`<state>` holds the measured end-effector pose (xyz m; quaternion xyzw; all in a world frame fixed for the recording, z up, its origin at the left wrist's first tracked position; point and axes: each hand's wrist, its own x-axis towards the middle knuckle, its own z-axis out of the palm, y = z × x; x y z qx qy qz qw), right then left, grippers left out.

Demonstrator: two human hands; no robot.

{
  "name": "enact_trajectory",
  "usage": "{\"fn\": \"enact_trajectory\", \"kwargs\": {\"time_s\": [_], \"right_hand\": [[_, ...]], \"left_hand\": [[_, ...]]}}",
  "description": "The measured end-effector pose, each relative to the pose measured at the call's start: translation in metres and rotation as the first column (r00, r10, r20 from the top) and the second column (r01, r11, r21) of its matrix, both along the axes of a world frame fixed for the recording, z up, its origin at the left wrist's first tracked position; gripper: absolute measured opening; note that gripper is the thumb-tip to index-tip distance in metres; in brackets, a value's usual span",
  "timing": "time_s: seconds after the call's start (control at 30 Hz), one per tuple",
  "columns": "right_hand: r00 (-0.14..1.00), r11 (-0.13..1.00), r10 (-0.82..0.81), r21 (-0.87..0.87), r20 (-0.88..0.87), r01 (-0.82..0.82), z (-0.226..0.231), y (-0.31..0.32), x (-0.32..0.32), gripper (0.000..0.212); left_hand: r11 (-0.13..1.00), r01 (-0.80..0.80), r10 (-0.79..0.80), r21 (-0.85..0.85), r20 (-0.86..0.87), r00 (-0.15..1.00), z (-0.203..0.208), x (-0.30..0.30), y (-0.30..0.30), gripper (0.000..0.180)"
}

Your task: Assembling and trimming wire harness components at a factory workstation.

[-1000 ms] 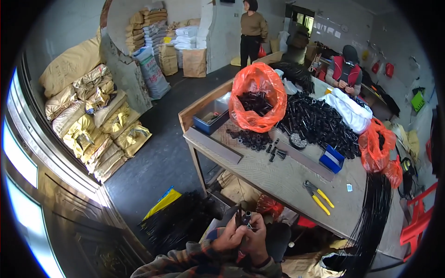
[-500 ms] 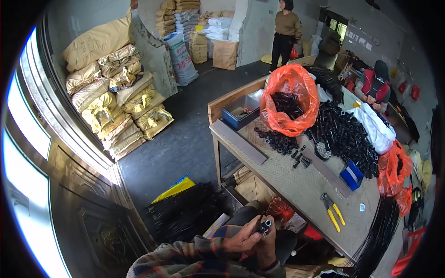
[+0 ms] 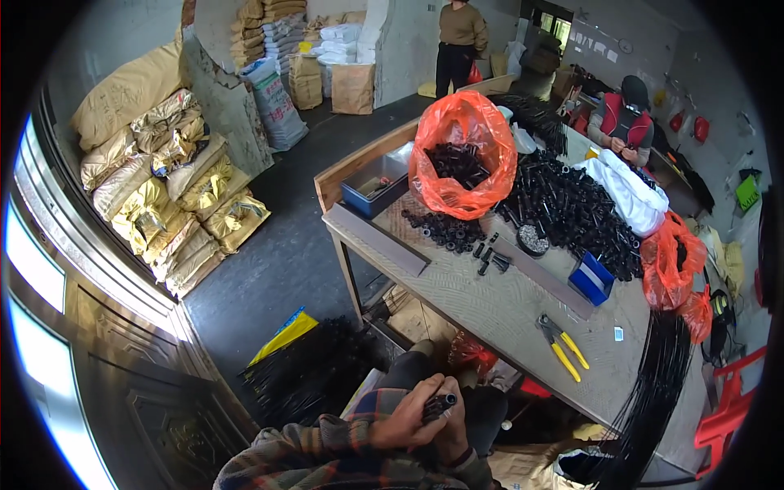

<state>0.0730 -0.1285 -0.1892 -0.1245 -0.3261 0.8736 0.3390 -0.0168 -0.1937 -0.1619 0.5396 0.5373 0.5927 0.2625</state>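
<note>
Over my lap, close to the table's near edge, both hands are closed together around a short black tubular part. Its round hollow end pokes out between them, tilted to the right. My left hand wraps it from the left with bent fingers. On the other side, my right hand grips it, its fingertips partly hidden. The rest of the part is covered by my fingers. Nearest on the table lie yellow-handled pliers, and farther off a few loose black fittings.
An orange plastic bag of black parts stands by a large black heap. Blue trays, a round dish and black rods share the table. Stacked sacks line the left wall. A seated person works opposite; another stands behind.
My view has swung right, shifting the scene leftward and slightly up. The black part's hollow end has tipped from facing up to pointing rightward, with both hands still closed on it.
</note>
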Motion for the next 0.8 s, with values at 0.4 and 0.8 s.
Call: {"fn": "enact_trajectory", "kwargs": {"time_s": [0.4, 0.8], "right_hand": [[0.505, 0.363, -0.830, 0.916, 0.236, 0.169, 0.026, 0.100, 0.072, 0.010], [0.176, -0.122, -0.984, 0.734, -0.003, -0.669, 0.035, 0.185, 0.138, 0.029]], "left_hand": [[1.000, 0.015, -0.016, 0.024, 0.019, 1.000, 0.005, -0.021, 0.024, 0.016], [0.957, 0.286, -0.281, -0.039, 0.111, 0.953, 0.016, -0.016, 0.038, 0.011]]}}
